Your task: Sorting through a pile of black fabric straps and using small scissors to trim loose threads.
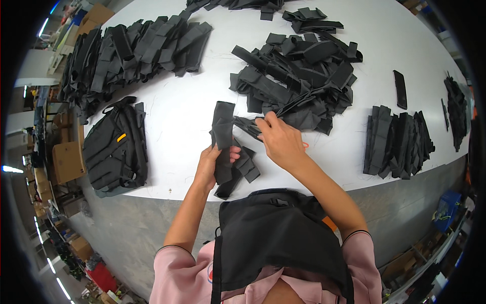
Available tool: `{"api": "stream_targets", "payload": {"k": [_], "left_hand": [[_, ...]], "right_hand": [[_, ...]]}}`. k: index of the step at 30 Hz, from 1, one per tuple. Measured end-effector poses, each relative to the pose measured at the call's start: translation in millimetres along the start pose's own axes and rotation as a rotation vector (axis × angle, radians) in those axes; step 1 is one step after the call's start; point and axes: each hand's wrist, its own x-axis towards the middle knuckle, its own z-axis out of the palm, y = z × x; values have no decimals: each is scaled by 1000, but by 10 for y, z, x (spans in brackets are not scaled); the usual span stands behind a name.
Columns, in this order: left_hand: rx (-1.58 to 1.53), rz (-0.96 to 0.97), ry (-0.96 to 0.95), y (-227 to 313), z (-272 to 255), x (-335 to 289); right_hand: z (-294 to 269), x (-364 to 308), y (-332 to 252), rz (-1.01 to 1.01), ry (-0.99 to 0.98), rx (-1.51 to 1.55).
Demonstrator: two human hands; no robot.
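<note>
At the far left edge of the frame, brown cartons (pixel 67 161) sit stacked beside the counter (pixel 192 109), and one more carton (pixel 96 16) shows at the upper left. On the white counter, the upper left holds a long row (pixel 134 48) of black fabric pieces laid overlapping. Below it, at centre left, lies a black backpack (pixel 116 147) with a small orange tab (pixel 121 137) on its front.

Near the middle of the frame, the left hand (pixel 210 164) is closed around a folded black strip (pixel 221 137), held upright just above the counter's near edge. More black pieces (pixel 245 167) lie on the counter just under and beside that hand. The right hand (pixel 281 139) sits just right of the strip, its fingertips pinching a thin black piece (pixel 248 125) that runs out from the big loose heap (pixel 298 81) in the upper middle.

Right of the heap, a single narrow black strip (pixel 400 89) lies alone. Below it, at centre right, stands a neat stack (pixel 397 142) of black pieces set on edge, and another dark pile (pixel 456 109) sits at the far right rim. A blue crate (pixel 448 207) shows below the counter at the lower right.
</note>
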Motion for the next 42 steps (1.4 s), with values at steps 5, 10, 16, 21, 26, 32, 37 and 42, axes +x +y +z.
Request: {"api": "stream_targets", "payload": {"k": [5, 10, 16, 21, 26, 32, 37, 42], "left_hand": [[30, -4, 49, -37, -32, -26], [47, -13, 83, -45, -39, -38], [-115, 169, 198, -78, -303, -51], [-114, 231, 291, -86, -385, -115], [64, 186, 361, -72, -453, -143], [82, 162, 380, -49, -482, -183], [23, 172, 374, -11, -466, -181], [-129, 197, 458, -39, -800, -270]], "right_hand": [[26, 132, -39, -71, 16, -100], [95, 223, -2, -100, -68, -154], [39, 77, -16, 127, -15, 54], [88, -76, -307, 131, -146, 241], [387, -51, -564, -38, -386, 186], [695, 16, -754, -144, -445, 204], [980, 21, -804, -221, -410, 159], [732, -128, -609, 77, -456, 334]]}}
